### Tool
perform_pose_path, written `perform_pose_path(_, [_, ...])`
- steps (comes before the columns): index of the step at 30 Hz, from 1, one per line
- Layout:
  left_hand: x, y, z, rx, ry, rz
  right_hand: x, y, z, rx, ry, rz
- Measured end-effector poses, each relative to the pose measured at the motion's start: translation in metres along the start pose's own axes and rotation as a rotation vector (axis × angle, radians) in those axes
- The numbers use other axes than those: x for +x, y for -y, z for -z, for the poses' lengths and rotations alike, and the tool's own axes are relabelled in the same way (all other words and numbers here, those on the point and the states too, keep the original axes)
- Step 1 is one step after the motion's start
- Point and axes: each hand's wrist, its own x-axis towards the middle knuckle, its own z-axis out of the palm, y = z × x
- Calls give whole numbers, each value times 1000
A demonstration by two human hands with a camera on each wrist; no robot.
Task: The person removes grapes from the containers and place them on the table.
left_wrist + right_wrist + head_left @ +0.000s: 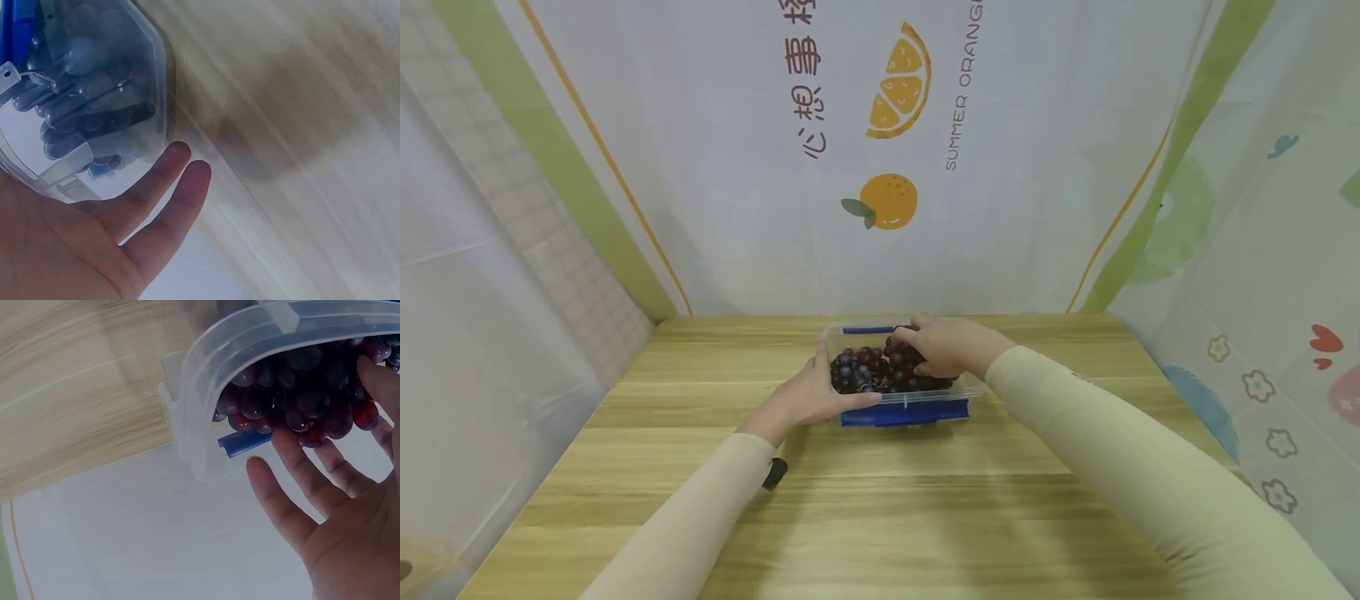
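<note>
A clear plastic container (901,397) with blue clips stands on the wooden table, full of dark red and purple grapes (867,368). My left hand (808,393) holds the container's left end, the thumb along the front rim and a finger up at the left side. In the left wrist view, two fingers of the left hand (144,219) stretch past the container wall (159,94). My right hand (951,346) reaches inside from the right. The right wrist view shows this hand (337,506) with thumb and fingers around a bunch of grapes (312,406); some fingertips are hidden.
The wooden table (850,517) reaches back to a white cloth (737,208) with printed oranges. Patterned cloth (1262,292) hangs on the right, and pale cloth (467,292) on the left. A black band (775,473) shows by the left wrist.
</note>
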Motion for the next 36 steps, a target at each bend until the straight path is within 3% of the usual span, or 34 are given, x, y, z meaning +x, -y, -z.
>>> perform_pose_path(9, [0, -1, 4, 31, 21, 4, -1, 0, 0, -77, -19, 22])
perform_pose_path(21, [1, -2, 8, 44, 77, -1, -1, -2, 2, -68, -57, 99])
perform_pose_path(27, [-1, -2, 12, 32, 106, -12, 0, -2, 3, 9, -24, 78])
perform_pose_path(36, [1, -3, 15, 46, 139, -20, 1, -15, -1, 141, -52, 39])
